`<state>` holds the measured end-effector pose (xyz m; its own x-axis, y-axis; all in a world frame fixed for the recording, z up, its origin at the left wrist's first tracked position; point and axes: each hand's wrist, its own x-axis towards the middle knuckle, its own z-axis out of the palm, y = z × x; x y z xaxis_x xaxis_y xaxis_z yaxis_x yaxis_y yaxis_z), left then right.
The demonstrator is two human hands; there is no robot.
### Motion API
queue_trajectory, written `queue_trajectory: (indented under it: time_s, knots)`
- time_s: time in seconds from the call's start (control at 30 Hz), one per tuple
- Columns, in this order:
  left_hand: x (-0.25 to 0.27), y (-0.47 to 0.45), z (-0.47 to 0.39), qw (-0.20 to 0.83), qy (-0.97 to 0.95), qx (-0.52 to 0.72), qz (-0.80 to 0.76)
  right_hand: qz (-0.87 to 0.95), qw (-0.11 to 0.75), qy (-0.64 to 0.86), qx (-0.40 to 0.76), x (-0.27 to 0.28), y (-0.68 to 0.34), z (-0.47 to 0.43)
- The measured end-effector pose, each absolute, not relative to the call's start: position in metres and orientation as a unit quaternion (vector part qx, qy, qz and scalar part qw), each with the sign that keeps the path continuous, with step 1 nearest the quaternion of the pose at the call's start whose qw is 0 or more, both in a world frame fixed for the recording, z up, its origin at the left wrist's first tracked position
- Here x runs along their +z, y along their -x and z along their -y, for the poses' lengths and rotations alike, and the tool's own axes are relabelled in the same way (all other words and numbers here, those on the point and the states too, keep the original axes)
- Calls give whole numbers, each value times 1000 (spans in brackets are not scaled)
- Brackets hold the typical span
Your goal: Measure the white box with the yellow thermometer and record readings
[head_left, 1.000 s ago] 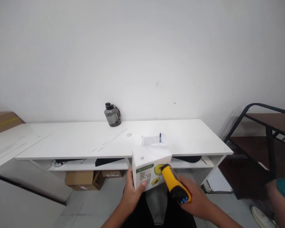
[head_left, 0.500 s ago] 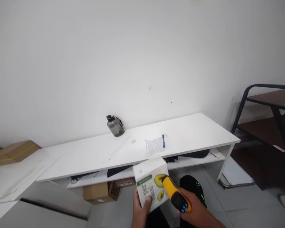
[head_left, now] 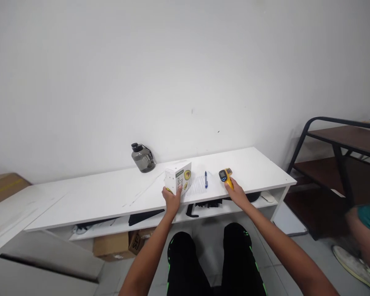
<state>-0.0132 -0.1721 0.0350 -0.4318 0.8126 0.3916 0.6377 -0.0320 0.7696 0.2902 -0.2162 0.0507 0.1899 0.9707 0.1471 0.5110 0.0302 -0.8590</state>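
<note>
My left hand [head_left: 172, 200] grips a white box with avocado pictures [head_left: 179, 176] by its lower edge, holding it upright at the front of the white desk [head_left: 105, 193]. My right hand [head_left: 237, 194] is wrapped round the handle of a yellow infrared thermometer [head_left: 226, 176], its dark display and blue buttons facing me. Between the two hands lie a printed sheet of paper [head_left: 197, 185] and a blue pen [head_left: 206, 179]. The box hides part of the sheet. Whether the box touches the desk top I cannot tell.
A grey water bottle [head_left: 143, 158] stands by the wall. Cardboard boxes are at the far left [head_left: 6, 187] and under the desk [head_left: 114, 246]. On the right are a black-framed shelf with brown boards [head_left: 351, 137] and another person's leg [head_left: 365, 238].
Both hands have moved forward, from over my lap to the desk. The box has turned upright. The thermometer has gone from beside the box to the right, apart from it.
</note>
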Motion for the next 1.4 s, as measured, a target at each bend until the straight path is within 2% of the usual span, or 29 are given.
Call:
queue_trajectory:
  time_s: [0.1, 0.2, 0.37, 0.6, 0.83, 1.0, 1.07, 1.13, 1.3, 1.4]
  knots:
    - [32, 10, 155, 91, -537, 448, -709, 627, 265, 725, 102, 42, -304, 190]
    - [27, 8, 145, 97, -532, 403, -738, 638, 175, 749, 7, 35, -307, 175]
    - [18, 8, 140, 57, -522, 389, -757, 645, 153, 748, -44, 29, -303, 150]
    - [19, 7, 142, 57, -521, 392, -757, 634, 121, 762, -55, 31, -294, 125]
    - [19, 2, 142, 33, -526, 378, -761, 817, 103, 557, -106, 48, -250, 115]
    - [18, 2, 142, 39, -523, 383, -760, 866, 53, 486, -105, 41, -231, 90]
    - [19, 3, 138, 47, -521, 369, -769, 884, 74, 448, -108, 36, -233, 83]
    - [20, 3, 130, 54, -506, 338, -791, 888, 135, 426, -106, 32, -235, 81]
    - [18, -1, 109, 26, -515, 269, -813, 758, 332, 561, -9, 24, -225, 80]
    - [15, -3, 105, -15, -545, 266, -795, 716, 405, 566, 54, 21, -218, 75]
